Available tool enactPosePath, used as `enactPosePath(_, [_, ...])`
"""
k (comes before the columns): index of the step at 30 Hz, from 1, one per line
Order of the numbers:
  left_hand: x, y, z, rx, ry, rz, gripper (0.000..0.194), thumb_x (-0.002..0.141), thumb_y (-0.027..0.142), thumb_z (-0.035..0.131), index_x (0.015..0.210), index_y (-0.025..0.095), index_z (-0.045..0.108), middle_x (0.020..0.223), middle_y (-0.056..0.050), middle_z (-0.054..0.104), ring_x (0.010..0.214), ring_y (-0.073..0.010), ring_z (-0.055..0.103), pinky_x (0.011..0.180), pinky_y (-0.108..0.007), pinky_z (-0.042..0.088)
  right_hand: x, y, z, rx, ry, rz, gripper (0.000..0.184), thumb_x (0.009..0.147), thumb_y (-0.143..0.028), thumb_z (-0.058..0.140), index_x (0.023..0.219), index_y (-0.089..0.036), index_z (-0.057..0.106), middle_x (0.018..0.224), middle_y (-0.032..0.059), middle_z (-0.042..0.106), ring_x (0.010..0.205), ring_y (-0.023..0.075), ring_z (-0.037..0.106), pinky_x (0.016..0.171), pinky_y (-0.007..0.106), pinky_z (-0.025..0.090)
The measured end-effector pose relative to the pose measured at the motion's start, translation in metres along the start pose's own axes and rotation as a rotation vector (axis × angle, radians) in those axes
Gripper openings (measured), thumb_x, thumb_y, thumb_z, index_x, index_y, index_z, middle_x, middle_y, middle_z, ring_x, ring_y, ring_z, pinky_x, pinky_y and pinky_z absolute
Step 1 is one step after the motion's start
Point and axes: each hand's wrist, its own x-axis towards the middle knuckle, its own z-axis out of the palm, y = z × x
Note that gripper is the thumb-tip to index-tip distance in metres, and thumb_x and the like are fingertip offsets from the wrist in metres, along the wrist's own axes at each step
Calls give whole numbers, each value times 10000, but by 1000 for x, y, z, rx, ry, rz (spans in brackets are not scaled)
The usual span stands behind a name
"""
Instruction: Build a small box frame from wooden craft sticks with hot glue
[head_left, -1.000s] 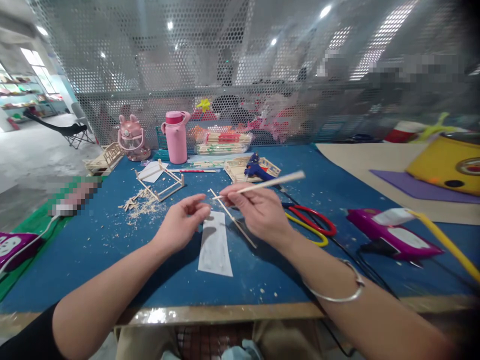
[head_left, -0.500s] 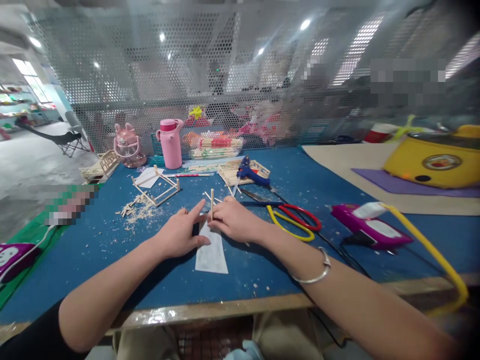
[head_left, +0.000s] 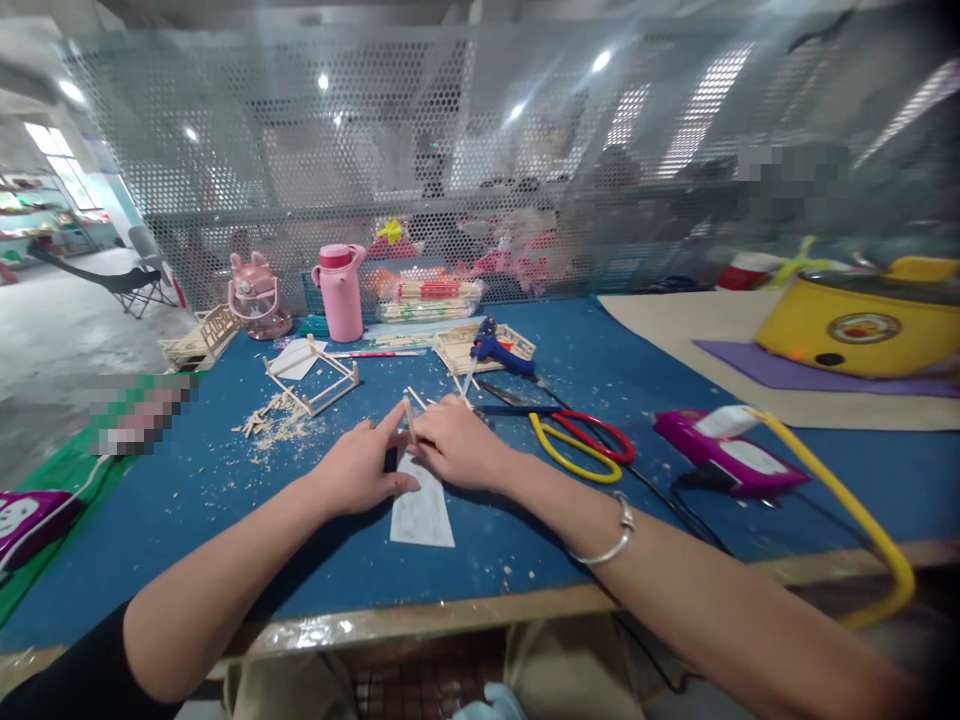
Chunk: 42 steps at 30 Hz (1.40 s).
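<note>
In the head view, working over a blue table (head_left: 247,530), pinching a thin wooden stick (head_left: 409,418) nearly upright in the right hand (head_left: 459,445), holding it near the far end of a white paper strip (head_left: 422,512), spreading thumb and forefinger of the left hand (head_left: 364,465) beside it

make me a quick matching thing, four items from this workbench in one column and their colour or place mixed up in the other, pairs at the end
Things
1. wooden stick
2. paper strip
3. glue gun
4. pot

Colour or place
A. blue
B. at the right, by the purple mat
C. held in the right hand
D. white, flat on the table

Right pairs: 1-C, 2-D, 3-A, 4-B
</note>
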Motion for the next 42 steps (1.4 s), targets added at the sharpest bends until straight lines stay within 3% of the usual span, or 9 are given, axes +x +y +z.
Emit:
enactPosePath(3, [0,1,-1,-19,-25,-1,920,746,372,634,1461,154,97,1292,-94,565,1206,-324,435,940,-411,362,-3,18,-4,209,-59,-85,159,828,-199,535,782,-168,685,800,37,696,790,161,602,767,272,365])
enactPosePath(7, [0,1,-1,-22,-26,8,910,749,368,629,1461,154,105,1307,-78,553,1212,-322,430,951,-405,351,-3,31,-7,281,-49,-52,153,810,-186,559,771,-163,705,809,34,710,805,165,613,791,267,396])
enactPosePath(11, [-1,0,-1,-25,-27,16,906,750,379,621,1459,131,115,1313,-86,546,1214,-325,426,962,-408,343,-2,22,-7,256,-73,-104,147,805,-165,570,744,-157,702,819,40,714,817,167,618,790,276,381])
enactPosePath(17, [0,0,0,-18,2,25,906,740,376,636,1460,166,125,1299,-54,563,1152,-329,465,928,-405,377,1,3,-2,47,-12,23,170,819,-225,573,709,-133,663,746,66,691,728,176,598,715,301,325])
enactPosePath(22, [0,-1,0,-21,-3,22,898,742,368,635,1459,195,123,1301,-58,561,1165,-312,465,938,-400,372,2,6,-1,95,-21,40,180,834,-213,556,703,-140,656,779,63,700,752,165,599,727,290,313])
enactPosePath(29, [0,-2,1,-13,14,22,896,734,396,635,1450,148,158,1200,-105,620,1117,-314,491,890,-393,403,0,-3,-2,-60,-11,-61,154,838,-213,518,778,-137,637,740,71,665,747,194,572,706,313,280])
enactPosePath(38, [0,-1,0,-33,7,35,890,746,373,631,1455,179,129,1260,-97,587,1153,-306,477,933,-406,375,0,4,0,103,-32,-13,172,853,-214,541,761,-128,658,814,70,690,795,181,588,751,304,302])
enactPosePath(42, [0,-2,1,-21,6,29,879,747,393,628,1451,172,149,1225,-107,606,1133,-301,493,912,-396,389,-1,2,-2,96,-69,-87,149,846,-203,550,776,-150,670,801,49,691,817,184,579,762,315,293])
